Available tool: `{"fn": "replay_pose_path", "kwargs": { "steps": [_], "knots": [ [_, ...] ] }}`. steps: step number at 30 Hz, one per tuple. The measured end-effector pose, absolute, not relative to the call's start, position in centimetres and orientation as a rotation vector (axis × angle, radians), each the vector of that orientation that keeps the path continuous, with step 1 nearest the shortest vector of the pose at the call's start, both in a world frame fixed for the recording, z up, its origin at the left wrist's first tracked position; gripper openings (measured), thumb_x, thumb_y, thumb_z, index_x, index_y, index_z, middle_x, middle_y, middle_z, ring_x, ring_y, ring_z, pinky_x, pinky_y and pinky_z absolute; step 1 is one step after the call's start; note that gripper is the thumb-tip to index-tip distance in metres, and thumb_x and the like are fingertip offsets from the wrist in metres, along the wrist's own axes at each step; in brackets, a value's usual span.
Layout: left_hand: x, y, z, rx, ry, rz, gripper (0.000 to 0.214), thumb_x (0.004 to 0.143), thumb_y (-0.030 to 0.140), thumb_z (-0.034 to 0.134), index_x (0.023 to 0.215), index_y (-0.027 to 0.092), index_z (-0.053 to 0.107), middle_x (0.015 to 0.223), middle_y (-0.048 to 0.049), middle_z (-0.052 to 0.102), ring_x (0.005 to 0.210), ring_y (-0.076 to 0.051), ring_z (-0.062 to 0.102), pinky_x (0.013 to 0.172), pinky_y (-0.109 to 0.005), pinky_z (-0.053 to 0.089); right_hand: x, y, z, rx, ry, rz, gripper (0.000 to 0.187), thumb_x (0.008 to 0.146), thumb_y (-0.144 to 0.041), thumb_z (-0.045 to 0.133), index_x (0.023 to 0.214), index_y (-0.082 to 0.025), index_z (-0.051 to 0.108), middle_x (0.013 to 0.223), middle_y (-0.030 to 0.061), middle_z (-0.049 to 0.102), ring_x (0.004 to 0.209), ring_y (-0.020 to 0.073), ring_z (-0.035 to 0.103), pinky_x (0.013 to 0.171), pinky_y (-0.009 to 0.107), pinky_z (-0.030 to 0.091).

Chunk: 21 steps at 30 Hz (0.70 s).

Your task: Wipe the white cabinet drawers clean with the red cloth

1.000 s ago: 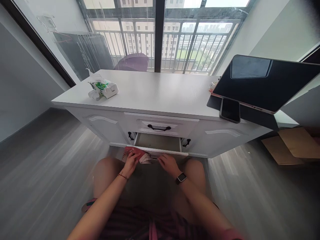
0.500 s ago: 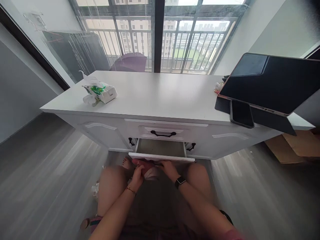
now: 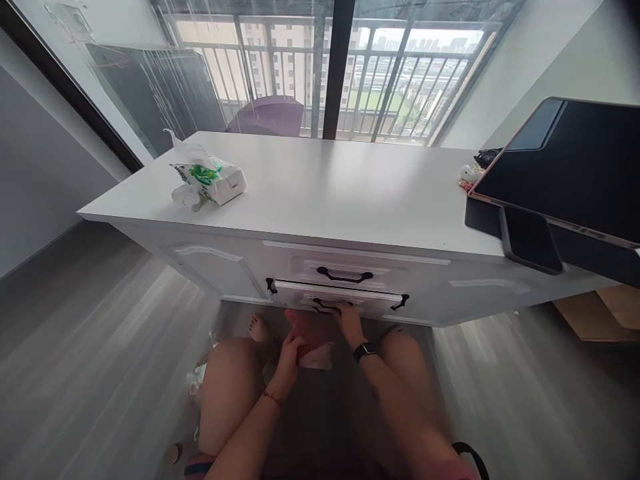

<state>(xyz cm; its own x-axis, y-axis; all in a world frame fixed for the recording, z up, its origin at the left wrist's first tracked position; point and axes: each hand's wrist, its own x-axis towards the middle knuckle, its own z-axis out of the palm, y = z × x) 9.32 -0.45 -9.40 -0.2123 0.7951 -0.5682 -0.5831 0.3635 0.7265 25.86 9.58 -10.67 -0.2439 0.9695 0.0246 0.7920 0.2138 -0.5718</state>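
My left hand [image 3: 289, 357] is closed on the edge of a soft red cloth [image 3: 310, 328], which has a paler pink part at its lower end; its exact kind is unclear. My right hand [image 3: 349, 325] has its fingers curled at the right end of a black drawer handle [image 3: 324, 305]. That handle belongs to the lower middle drawer [image 3: 367, 300] of a white cabinet, and the drawer is closed. Directly above is the upper drawer [image 3: 300, 263], also closed, with its own black handle [image 3: 345, 275].
On the white cabinet top [image 3: 320, 180] lie a tissue pack [image 3: 220, 183] at left, and a phone [image 3: 531, 240] and a tablet [image 3: 575, 167] at right. A cardboard box [image 3: 600, 313] sits on the floor at right. Behind the cabinet is a glass window.
The lower drawer was pulled out and is now pushed in, with my right hand at its handle. The red cloth in my left hand shows more fully. The view has shifted slightly.
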Motion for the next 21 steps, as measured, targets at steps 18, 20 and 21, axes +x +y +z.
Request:
{"fn": "replay_pose_path", "kwargs": {
  "steps": [18,20,21],
  "knots": [
    [9.8,-1.4,-4.8,0.495,1.107,1.184,0.036,0.053,0.012,0.064,0.087,0.019,0.071,0.086,-0.0016,0.069,0.083,-0.018,0.058,0.075,-0.026,0.042,28.8,3.3,-9.1,-1.406,-1.686,1.141,0.037,0.086,-0.048,0.051,0.105,-0.022,0.068,0.107,0.008,0.07,0.098,0.0239,0.064,0.088,0.039,0.048],
    [10.2,-2.2,-3.7,0.61,1.068,1.137,0.041,0.054,0.01,0.064,0.093,0.019,0.071,0.095,-0.0027,0.07,0.091,-0.02,0.058,0.082,-0.027,0.042,29.4,0.9,-8.0,-1.328,-1.533,1.364,0.042,0.085,-0.052,0.052,0.109,-0.022,0.068,0.112,0.0078,0.068,0.103,0.0242,0.062,0.092,0.04,0.046],
    [10.6,-2.8,-3.1,0.649,1.041,1.104,0.044,0.054,0.01,0.063,0.096,0.019,0.071,0.098,-0.0034,0.07,0.094,-0.021,0.058,0.084,-0.028,0.042,29.5,-0.3,-7.3,-1.281,-1.439,1.467,0.043,0.085,-0.054,0.052,0.109,-0.022,0.068,0.114,0.0076,0.068,0.105,0.0241,0.061,0.094,0.04,0.044]
  ]
}}
